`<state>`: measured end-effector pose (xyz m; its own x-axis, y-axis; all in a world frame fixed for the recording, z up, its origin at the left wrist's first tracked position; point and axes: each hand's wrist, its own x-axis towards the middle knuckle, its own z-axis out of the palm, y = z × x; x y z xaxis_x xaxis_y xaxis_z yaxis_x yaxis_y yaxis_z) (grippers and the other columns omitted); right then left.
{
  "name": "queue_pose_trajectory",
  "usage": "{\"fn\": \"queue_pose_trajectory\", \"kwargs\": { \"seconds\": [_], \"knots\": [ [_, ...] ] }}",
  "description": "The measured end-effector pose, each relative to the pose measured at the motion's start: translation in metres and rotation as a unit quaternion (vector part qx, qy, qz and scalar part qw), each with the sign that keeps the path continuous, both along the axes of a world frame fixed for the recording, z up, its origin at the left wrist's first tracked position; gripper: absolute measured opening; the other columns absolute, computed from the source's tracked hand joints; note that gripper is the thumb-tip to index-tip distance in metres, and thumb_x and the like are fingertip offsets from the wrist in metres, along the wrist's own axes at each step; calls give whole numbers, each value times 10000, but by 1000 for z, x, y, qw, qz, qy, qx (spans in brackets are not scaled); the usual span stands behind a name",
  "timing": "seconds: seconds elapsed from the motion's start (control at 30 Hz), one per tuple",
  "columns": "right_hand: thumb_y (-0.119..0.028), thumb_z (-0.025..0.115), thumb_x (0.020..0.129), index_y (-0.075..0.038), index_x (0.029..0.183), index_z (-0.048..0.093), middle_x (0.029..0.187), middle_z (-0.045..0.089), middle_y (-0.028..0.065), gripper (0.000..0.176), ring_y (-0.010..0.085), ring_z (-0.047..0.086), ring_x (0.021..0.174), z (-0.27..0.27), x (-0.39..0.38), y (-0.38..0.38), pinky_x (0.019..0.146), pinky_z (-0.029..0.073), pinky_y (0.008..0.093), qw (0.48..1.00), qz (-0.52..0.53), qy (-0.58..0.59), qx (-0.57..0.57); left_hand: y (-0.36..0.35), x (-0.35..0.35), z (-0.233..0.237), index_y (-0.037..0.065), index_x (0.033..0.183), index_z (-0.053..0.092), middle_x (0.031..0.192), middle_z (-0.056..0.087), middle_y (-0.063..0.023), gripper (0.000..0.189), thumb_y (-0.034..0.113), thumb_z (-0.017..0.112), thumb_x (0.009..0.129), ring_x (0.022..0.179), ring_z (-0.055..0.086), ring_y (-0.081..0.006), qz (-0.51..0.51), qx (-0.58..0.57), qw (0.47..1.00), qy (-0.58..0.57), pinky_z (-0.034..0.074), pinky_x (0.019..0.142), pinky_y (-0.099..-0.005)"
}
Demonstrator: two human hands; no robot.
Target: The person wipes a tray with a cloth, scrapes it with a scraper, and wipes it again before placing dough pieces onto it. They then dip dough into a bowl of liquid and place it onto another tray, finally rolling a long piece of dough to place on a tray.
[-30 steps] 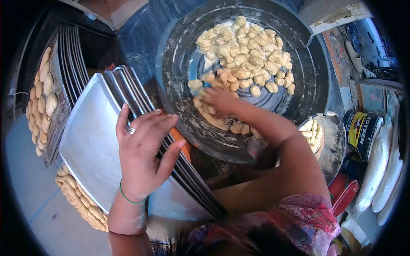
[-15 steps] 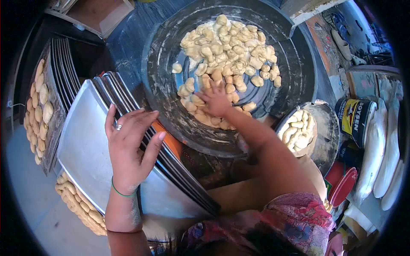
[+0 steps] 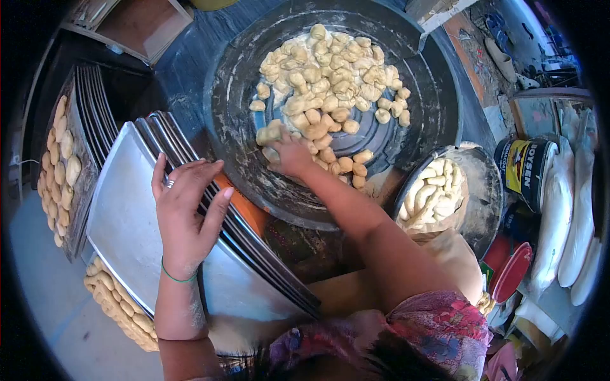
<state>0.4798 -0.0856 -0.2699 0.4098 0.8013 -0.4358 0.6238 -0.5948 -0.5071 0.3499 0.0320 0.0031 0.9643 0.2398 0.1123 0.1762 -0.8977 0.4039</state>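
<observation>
My right hand (image 3: 293,156) reaches down into a large dark round tub (image 3: 438,95), at the near left edge of a heap of dough pieces (image 3: 333,73). Its fingers and thumb close around a dough piece (image 3: 271,155) there; the fingertips are partly hidden among the pieces. White flour lies under and between the lumps. On the left, my left hand (image 3: 187,206) is held over the upper edge of a stack of metal baking trays (image 3: 124,190), fingers apart, nothing in them. A ring and a green wristband show on that hand and wrist.
Another stack of trays, with dough rolls (image 3: 61,165) on its outer tray, stands at far left. More dough (image 3: 114,301) lies below. To the right are a smaller bowl (image 3: 483,190) with pale dough strips (image 3: 432,190), a paint can (image 3: 526,171) and plastic bags (image 3: 551,219).
My right hand has moved left through the dough pieces, and its spread fingers have drawn in around a piece. My left hand stays over the trays. The view has shifted slightly.
</observation>
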Motion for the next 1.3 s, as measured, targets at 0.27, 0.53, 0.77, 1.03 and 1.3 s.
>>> {"fn": "queue_pose_trajectory", "kwargs": {
  "seconds": [0.27, 0.53, 0.77, 1.03, 1.3],
  "knots": [
    [-619, 608, 762, -68, 1381, 387, 1426, 267, 218, 857, 382, 246, 1316, -73, 173, -136, 1008, 198, 622, 785, -591, -182, 29, 1, -2, 2, 37, 1051, 659, 997, 662, -104, 302, 235, 655, 824, 1047, 588, -240, 3, -5, 1000, 21, 164, 1129, -461],
    [-685, 589, 739, -139, 1479, 250, 1497, 170, 290, 980, 442, 131, 1400, -38, -18, -3, 1083, 136, 615, 923, -377, 68, -35, -5, 3, 2, 45, 1050, 648, 998, 650, -101, 282, 219, 658, 829, 1037, 576, -258, 9, 39, 998, 39, 192, 1102, -478],
    [-507, 821, 595, -63, 1345, 440, 1258, 567, 202, 951, 295, 567, 1144, -52, 76, -162, 942, 447, 385, 912, -376, 84, -138, -7, 73, 32, -1, 1132, 602, 1136, 603, -168, 431, 316, 648, 843, 1020, 579, -320, -120, 9, 984, 130, 417, 937, -380],
    [-404, 784, 664, -76, 1443, 239, 1346, 446, 236, 1005, 376, 503, 1176, -138, 9, -81, 883, 506, 411, 896, -364, 153, -202, 37, 234, -195, -21, 1151, 603, 1188, 600, -226, 573, 462, 590, 843, 1084, 594, -338, 87, -40, 935, 340, 452, 905, -399],
    [-648, 616, 777, -8, 1344, 424, 1249, 485, 285, 877, 389, 560, 1058, -62, 97, -163, 832, 498, 477, 696, -457, 512, -212, 65, 147, -398, -63, 1262, 511, 1326, 500, -232, 805, 634, 341, 898, 1252, 465, -347, 315, -184, 859, 360, 336, 1056, -386]
  ]
}}
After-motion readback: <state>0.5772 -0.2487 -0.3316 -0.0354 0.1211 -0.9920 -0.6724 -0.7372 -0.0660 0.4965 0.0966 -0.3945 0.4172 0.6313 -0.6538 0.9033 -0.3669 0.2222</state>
